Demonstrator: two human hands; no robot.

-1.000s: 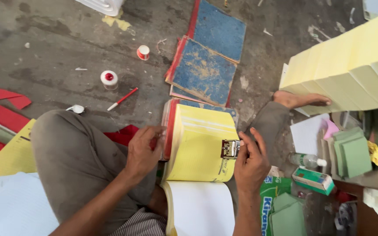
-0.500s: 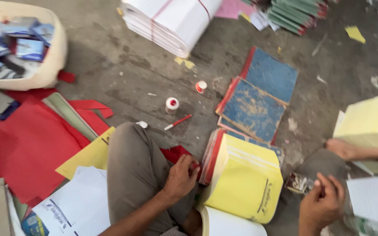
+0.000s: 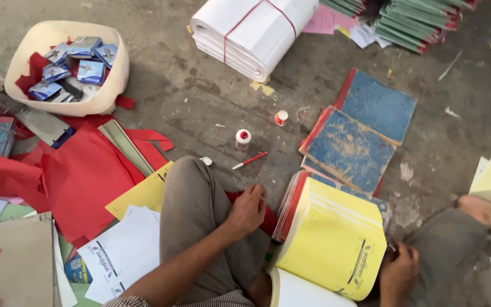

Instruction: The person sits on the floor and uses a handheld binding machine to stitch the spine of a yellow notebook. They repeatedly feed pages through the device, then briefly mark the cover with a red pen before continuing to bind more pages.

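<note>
Fingers of left hand [image 3: 246,211] curled, resting on knee, holding nothing visible. Right hand [image 3: 398,272] at lower edge of yellow pad [image 3: 331,241]; grip partly hidden, can't tell. Pad lies tilted on floor [image 3: 200,102], beside blue covers [image 3: 350,148].

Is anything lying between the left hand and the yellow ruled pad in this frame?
Nothing separate lies between them. The left hand rests on the person's knee and a red sheet; the yellow ruled pad starts just right of it. The right hand is at the pad's lower right corner.
</note>
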